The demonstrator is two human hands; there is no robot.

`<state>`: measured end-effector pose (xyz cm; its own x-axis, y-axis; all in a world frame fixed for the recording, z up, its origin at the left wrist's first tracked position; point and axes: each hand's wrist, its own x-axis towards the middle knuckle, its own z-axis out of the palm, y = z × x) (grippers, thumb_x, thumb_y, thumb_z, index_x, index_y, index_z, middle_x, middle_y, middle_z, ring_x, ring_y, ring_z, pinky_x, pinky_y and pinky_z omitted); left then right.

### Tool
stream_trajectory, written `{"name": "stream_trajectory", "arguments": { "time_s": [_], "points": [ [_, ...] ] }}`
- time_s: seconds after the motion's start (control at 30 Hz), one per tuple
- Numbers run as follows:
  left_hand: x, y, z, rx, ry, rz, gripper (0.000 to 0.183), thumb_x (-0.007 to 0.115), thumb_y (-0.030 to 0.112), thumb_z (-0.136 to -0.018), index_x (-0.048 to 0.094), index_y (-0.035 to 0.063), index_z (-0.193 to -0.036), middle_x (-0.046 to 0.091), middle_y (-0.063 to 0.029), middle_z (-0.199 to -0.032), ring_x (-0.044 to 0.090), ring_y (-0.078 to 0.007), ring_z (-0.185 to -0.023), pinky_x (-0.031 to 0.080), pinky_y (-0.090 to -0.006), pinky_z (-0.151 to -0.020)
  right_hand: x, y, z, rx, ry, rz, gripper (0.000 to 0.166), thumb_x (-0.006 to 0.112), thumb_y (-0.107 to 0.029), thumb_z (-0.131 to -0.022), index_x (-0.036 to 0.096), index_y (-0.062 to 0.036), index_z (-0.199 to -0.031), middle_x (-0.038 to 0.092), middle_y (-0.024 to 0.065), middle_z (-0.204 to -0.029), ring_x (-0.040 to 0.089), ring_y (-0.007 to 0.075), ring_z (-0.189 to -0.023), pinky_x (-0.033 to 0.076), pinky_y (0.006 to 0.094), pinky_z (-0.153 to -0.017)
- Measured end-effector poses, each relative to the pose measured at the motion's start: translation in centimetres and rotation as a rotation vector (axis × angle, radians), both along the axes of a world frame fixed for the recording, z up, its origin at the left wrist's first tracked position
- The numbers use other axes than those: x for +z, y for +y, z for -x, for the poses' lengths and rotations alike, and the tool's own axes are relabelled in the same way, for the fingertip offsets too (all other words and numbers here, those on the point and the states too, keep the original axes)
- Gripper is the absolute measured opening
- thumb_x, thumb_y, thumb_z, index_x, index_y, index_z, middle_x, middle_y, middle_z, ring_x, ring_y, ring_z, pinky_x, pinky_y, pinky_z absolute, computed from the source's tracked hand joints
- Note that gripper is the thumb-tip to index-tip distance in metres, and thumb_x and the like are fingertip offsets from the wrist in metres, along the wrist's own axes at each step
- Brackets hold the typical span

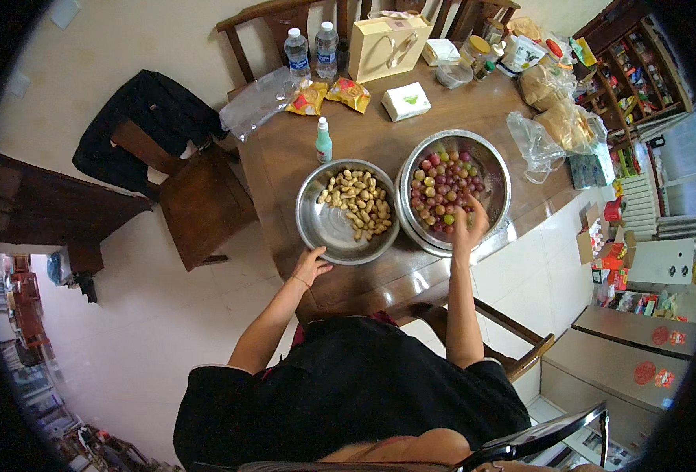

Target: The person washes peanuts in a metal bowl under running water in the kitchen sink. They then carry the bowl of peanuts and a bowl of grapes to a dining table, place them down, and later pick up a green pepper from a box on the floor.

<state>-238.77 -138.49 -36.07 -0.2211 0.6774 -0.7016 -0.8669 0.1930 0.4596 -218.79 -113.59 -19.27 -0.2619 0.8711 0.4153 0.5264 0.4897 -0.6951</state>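
Note:
My left hand (311, 266) is at the near left rim of a stainless steel bowl (327, 233), its fingers apart and touching the edge. Unshelled peanuts (361, 203) lie in that bowl, mostly towards its back and right. To the right is a perforated steel colander (497, 171) of loose red and green grapes (441, 187), set in another metal basin (406, 229). My right hand (469, 224) reaches over its near side with spread fingers down at the grapes. The fingertips partly hide the fruit; no grape shows clearly in their grasp.
Behind the bowls stand a small turquoise bottle (324, 141), a tissue pack (407, 101), yellow snack packets (349, 94) and two water bottles (326, 52). A cream gift bag (388, 48) is farther back. Plastic bags (534, 147) lie right. Wooden chairs (197, 206) surround the wooden table (277, 177).

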Motion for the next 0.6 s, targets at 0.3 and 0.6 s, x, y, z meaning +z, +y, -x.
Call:
{"name": "stream_trajectory", "arguments": {
  "time_s": [0.3,0.6],
  "points": [
    [-1.0,-1.5,-1.5,0.117,0.133,0.106,0.02,0.055,0.018,-0.081,0.049,0.0027,-0.091,0.05,-0.0067,-0.091,0.053,-0.0178,-0.078,0.052,-0.0315,-0.065,-7.0,1.3,25.7,0.517,-0.266,0.194,0.055,0.067,-0.026,-0.067,0.045,-0.0083,-0.115,0.04,0.0177,-0.114,0.055,0.0312,-0.084,0.046,0.0372,-0.073],
    [-0.1,-0.5,-0.5,0.231,0.219,0.145,0.016,0.055,0.019,-0.082,0.049,0.0066,-0.088,0.051,-0.0028,-0.083,0.053,-0.013,-0.07,0.052,-0.0319,-0.064,-11.3,2.7,33.0,0.709,-0.318,0.015,0.036,0.063,-0.028,-0.07,0.051,-0.0015,-0.091,0.053,0.0192,-0.09,0.054,0.0369,-0.078,0.045,0.0437,-0.068]
  ]
}}
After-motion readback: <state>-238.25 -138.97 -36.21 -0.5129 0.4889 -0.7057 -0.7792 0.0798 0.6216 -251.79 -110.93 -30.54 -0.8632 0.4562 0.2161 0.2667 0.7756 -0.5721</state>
